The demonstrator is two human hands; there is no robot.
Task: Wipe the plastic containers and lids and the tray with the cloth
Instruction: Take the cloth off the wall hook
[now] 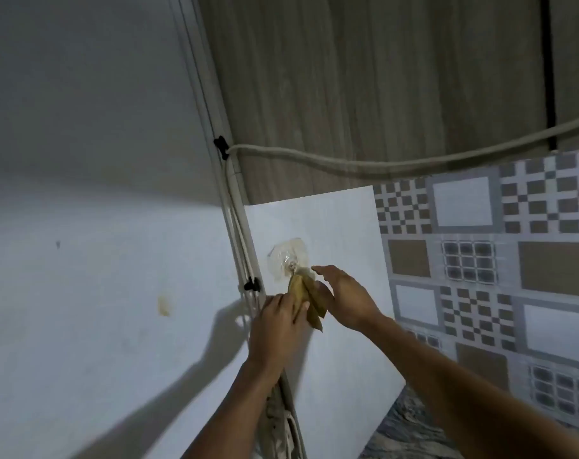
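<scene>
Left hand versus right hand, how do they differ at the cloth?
The left hand grips the cloth with curled fingers; the right hand has straight fingers beside it. The left hand sits lower, by the white conduit; the right hand reaches higher, toward the clear wall hook. Both are bare and close to the cloth.

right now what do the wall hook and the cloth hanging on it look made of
The wall hook: clear glossy plastic pad, probably; the white tile shows through it. The cloth: soft matte olive-yellow fabric, hanging in limp folds.

Patterned tiles [473, 260], pale cord [380, 164]
</scene>
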